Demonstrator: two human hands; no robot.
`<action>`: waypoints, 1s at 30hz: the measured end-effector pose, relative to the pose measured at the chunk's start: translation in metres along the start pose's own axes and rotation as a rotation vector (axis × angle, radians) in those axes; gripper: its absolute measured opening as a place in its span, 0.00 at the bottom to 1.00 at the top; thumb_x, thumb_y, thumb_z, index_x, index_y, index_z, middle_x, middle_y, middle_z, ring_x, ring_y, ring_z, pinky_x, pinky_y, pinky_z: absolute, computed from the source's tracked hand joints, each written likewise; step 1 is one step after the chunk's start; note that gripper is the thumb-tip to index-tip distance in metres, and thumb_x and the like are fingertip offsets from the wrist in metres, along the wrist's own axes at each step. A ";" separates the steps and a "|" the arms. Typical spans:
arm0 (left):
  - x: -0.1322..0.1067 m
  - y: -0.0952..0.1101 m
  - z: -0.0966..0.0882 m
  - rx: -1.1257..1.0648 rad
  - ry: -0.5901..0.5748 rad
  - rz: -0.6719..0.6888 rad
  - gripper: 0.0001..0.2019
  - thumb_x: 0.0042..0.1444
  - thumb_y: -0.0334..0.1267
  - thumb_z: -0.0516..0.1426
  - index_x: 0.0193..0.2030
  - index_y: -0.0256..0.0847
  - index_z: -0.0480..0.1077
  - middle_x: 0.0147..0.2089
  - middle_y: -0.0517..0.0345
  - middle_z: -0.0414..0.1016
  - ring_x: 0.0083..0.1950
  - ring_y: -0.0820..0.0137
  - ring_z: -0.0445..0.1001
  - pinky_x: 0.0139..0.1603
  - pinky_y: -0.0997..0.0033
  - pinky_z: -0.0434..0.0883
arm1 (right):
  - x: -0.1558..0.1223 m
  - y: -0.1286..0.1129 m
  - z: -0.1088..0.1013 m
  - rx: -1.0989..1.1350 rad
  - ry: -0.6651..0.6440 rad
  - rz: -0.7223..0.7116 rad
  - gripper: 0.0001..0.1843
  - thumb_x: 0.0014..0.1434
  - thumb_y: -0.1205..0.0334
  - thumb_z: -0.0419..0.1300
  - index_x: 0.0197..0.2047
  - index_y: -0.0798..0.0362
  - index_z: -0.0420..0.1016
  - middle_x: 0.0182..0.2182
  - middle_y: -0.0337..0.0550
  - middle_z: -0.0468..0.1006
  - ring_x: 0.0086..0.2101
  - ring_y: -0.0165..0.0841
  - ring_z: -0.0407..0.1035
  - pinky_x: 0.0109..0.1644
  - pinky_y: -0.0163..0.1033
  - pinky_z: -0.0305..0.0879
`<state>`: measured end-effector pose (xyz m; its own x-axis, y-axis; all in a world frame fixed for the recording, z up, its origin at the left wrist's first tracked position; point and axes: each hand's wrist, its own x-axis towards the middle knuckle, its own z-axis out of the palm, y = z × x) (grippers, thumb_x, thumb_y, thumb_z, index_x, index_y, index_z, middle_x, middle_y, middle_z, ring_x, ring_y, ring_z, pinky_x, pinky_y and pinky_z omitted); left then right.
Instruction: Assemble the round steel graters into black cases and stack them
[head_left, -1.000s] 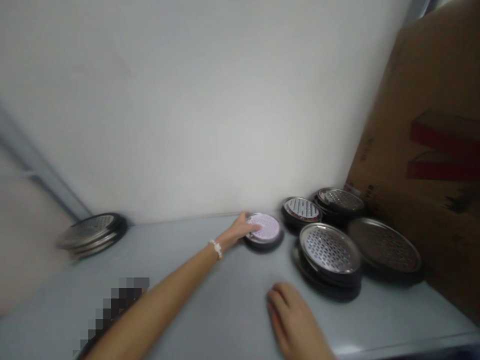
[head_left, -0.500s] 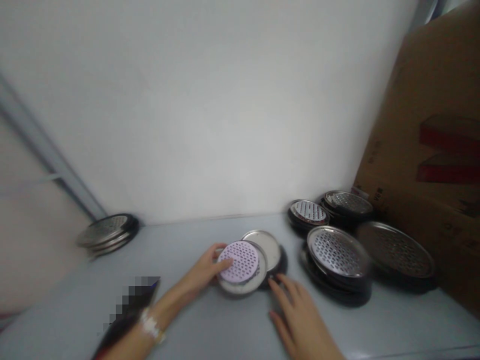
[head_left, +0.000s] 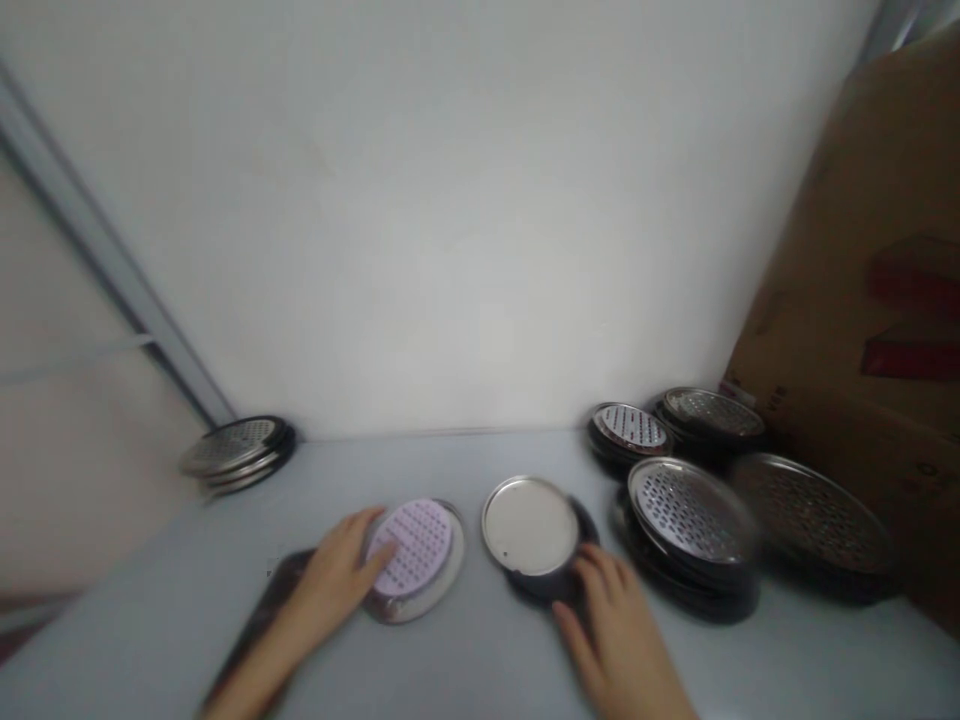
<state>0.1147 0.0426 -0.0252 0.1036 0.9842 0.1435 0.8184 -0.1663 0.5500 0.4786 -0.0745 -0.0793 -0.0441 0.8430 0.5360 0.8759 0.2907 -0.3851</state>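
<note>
My left hand (head_left: pixel 330 585) grips the near left edge of a round metal tray with a pale pink perforated insert (head_left: pixel 416 548), which lies on the grey table (head_left: pixel 480 660). To its right sits a plain round metal tray (head_left: pixel 529 524) on a black base (head_left: pixel 581 520). My right hand (head_left: pixel 611 625) has its fingers curled on the near rim of that black base.
Several stacks of perforated metal trays on black bases (head_left: pixel 686 520) crowd the right side. A large brown cardboard box (head_left: pixel 870 330) stands behind them at the right. Another tray stack (head_left: pixel 236 452) sits at the far left by the white wall. A dark flat object (head_left: pixel 262 615) lies under my left forearm.
My left hand has pulled the pink-insert tray off its stack, toward me and to the left. My right hand has moved forward onto the black base left behind.
</note>
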 end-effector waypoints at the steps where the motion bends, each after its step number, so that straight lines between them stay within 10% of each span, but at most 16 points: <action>1: -0.004 0.005 0.002 0.058 -0.005 0.033 0.32 0.57 0.59 0.55 0.60 0.37 0.70 0.62 0.39 0.75 0.63 0.47 0.71 0.67 0.46 0.64 | 0.000 0.001 0.000 0.013 0.013 0.012 0.19 0.68 0.52 0.58 0.58 0.49 0.66 0.58 0.53 0.73 0.56 0.50 0.69 0.58 0.58 0.71; 10: -0.005 0.064 0.015 0.212 -0.158 0.083 0.41 0.49 0.47 0.65 0.70 0.38 0.63 0.69 0.36 0.67 0.69 0.44 0.64 0.69 0.48 0.60 | -0.001 0.004 0.002 0.148 0.013 0.108 0.07 0.70 0.54 0.54 0.45 0.48 0.67 0.61 0.54 0.67 0.61 0.48 0.66 0.61 0.55 0.69; 30: -0.018 0.106 0.018 -0.025 -0.179 0.322 0.45 0.45 0.44 0.72 0.71 0.50 0.62 0.68 0.45 0.65 0.69 0.46 0.62 0.72 0.46 0.57 | 0.045 0.002 -0.006 0.146 0.007 0.113 0.10 0.66 0.65 0.53 0.46 0.50 0.75 0.44 0.50 0.80 0.52 0.49 0.70 0.58 0.58 0.68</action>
<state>0.2092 0.0082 0.0157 0.4525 0.8760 0.1672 0.7142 -0.4682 0.5203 0.4813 -0.0386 -0.0519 0.0545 0.8708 0.4886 0.7959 0.2576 -0.5479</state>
